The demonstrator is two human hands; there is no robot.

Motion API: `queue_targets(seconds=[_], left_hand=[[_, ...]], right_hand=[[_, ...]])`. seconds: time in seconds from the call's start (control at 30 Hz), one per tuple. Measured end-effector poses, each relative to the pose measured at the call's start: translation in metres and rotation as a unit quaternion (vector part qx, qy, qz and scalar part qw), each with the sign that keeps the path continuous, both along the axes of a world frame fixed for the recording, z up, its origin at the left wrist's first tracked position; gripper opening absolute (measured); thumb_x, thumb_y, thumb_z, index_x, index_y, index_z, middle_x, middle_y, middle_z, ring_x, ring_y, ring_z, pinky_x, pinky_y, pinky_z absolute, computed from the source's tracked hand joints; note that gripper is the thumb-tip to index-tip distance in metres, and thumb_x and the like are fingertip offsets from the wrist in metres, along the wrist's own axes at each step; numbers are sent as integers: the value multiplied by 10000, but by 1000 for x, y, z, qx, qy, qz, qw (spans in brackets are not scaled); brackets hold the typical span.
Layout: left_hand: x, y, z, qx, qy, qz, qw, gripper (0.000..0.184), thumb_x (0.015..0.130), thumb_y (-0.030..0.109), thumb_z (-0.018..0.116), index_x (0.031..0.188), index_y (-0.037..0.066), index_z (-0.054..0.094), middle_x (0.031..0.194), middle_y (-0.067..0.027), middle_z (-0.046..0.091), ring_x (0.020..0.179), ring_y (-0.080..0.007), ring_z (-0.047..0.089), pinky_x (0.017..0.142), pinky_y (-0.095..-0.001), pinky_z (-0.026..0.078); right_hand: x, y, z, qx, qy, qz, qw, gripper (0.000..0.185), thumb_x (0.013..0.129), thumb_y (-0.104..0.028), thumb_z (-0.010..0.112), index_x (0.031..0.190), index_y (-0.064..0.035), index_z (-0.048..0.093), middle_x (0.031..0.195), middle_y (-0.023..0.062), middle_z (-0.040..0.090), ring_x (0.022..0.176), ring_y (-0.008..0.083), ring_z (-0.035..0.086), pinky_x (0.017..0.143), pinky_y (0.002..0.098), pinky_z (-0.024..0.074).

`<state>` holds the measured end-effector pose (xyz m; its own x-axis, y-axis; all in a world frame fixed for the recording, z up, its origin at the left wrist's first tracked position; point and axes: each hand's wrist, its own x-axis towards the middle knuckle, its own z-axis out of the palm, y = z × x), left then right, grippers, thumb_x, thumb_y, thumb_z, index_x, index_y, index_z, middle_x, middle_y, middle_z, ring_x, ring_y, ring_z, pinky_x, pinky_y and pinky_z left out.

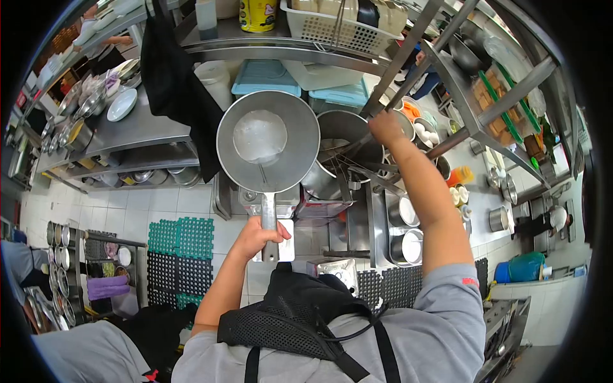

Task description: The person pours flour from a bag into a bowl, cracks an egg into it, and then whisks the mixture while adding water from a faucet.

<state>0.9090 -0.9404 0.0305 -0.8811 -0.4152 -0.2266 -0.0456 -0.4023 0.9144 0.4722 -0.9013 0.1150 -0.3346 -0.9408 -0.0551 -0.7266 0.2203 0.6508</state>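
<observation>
My left hand [257, 237] is wrapped round the handle of a large metal saucepan [230, 172] with flared sides. A pale, cloudy layer covers the pan's bottom. My right hand [387, 129] is stretched forward beside a deep metal pot [341, 119], its fingers curled; what they grip, if anything, is hidden. Several long-handled utensils [357, 165] lean in and around that pot, below my right hand. A bowl of orange pieces [410, 110] and a bowl of white round items [426, 133] stand just right of the hand.
Blue-lidded boxes [266, 77] sit behind the saucepan under a metal shelf [281, 48]. A black cloth [169, 83] hangs at its left. Slanted rack posts [405, 54] rise near my right hand. Another person's grey sleeve [96, 351] shows at lower left; further people stand around the edges.
</observation>
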Motion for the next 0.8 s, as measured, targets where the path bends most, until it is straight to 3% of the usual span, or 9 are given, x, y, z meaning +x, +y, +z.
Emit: queue_targets(seconds=[0.2, 0.3, 0.37, 0.6, 0.73, 0.77, 0.8], left_hand=[[-26, -12, 27, -33, 13, -34, 999, 116, 576, 26, 617, 676, -31, 603, 724, -163, 647, 788, -286, 655, 801, -373, 493], [-46, -17, 33, -38, 26, -50, 998, 129, 563, 28, 611, 675, -35, 600, 721, -170, 643, 775, -292, 651, 792, -376, 501], [-63, -17, 41, -46, 29, -57, 997, 138, 559, 37, 611, 673, -41, 605, 710, -170, 642, 757, -293, 649, 789, -384, 510], [-120, -43, 49, -55, 55, -180, 981, 192, 573, 75, 593, 723, -46, 599, 736, -176, 634, 752, -314, 648, 791, -408, 515], [-154, -59, 16, -5, 48, -257, 965, 210, 610, 91, 589, 778, -36, 580, 770, -189, 647, 780, -302, 648, 789, -403, 520], [-157, -61, 12, -11, 30, -254, 967, 200, 645, 107, 589, 784, -36, 585, 767, -183, 645, 773, -298, 649, 785, -405, 522], [-161, -62, 7, -16, 16, -247, 969, 195, 680, 124, 590, 791, -36, 591, 765, -177, 643, 766, -293, 649, 781, -407, 523]], right_hand=[[42, 13, 108, -23, 73, 14, 997, 118, 794, -185, 621, 811, -161, 736, 848, 35, 711, 836, 237, 676, 779, 384, 465], [100, 47, 165, -40, 69, -18, 997, 107, 774, -154, 623, 789, -128, 726, 763, 38, 703, 800, 221, 695, 616, 358, 520], [136, 82, 195, -76, 19, -43, 996, 86, 761, -146, 633, 747, -109, 709, 789, 74, 700, 768, 213, 695, 585, 350, 527], [183, 248, 216, -282, -40, -107, 952, 285, 849, -312, 629, 840, -35, 564, 684, 142, 634, 688, 325, 650, 584, 421, 500], [177, 355, 203, -393, -238, -194, 867, 308, 824, -310, 678, 856, -9, 620, 699, 160, 622, 667, 338, 607, 599, 411, 466], [176, 384, 198, -407, -330, -242, 816, 309, 817, -299, 692, 888, -1, 652, 694, 153, 615, 629, 289, 584, 602, 365, 455], [178, 413, 188, -419, -370, -247, 792, 265, 840, -247, 679, 917, 6, 650, 656, 84, 602, 618, 189, 567, 594, 328, 444]])
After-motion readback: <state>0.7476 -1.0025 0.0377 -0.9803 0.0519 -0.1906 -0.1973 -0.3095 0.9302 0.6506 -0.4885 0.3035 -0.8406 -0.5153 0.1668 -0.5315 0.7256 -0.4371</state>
